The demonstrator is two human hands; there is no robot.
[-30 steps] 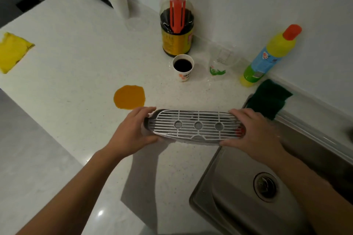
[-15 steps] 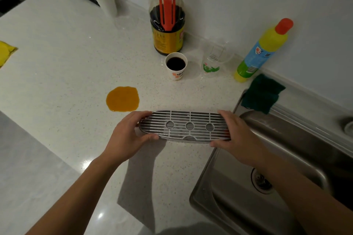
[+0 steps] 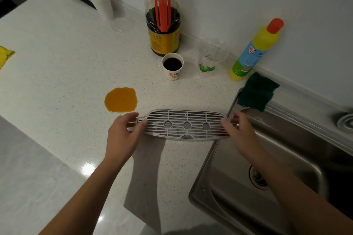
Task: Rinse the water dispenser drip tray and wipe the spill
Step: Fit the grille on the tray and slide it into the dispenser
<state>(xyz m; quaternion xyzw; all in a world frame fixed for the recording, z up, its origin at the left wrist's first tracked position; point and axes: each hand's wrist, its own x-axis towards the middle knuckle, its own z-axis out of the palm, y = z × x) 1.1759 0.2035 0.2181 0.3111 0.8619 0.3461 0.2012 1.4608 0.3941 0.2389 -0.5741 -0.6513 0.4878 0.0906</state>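
Note:
The grey slotted drip tray [image 3: 186, 125] lies lengthwise at the counter's front, its right end reaching over the sink's left rim. My left hand [image 3: 123, 135] pinches the tray's left end between thumb and fingers. At the right end, my right hand [image 3: 237, 129] holds it by the fingertips. An orange spill [image 3: 121, 99] sits on the white counter just behind my left hand. A dark green sponge cloth [image 3: 257, 91] rests on the sink's back left corner.
The steel sink [image 3: 236, 204] with its drain [image 3: 257, 177] is at the right. Behind the tray stand a paper cup of dark liquid [image 3: 172, 66], a big soy sauce bottle [image 3: 163, 23], a clear cup [image 3: 209, 59] and a yellow detergent bottle [image 3: 255, 49]. A yellow cloth [image 3: 4, 56] lies far left.
The tray has come lower and slightly right, toward the sink rim. Both hands have loosened from a full grip to a fingertip hold at its ends.

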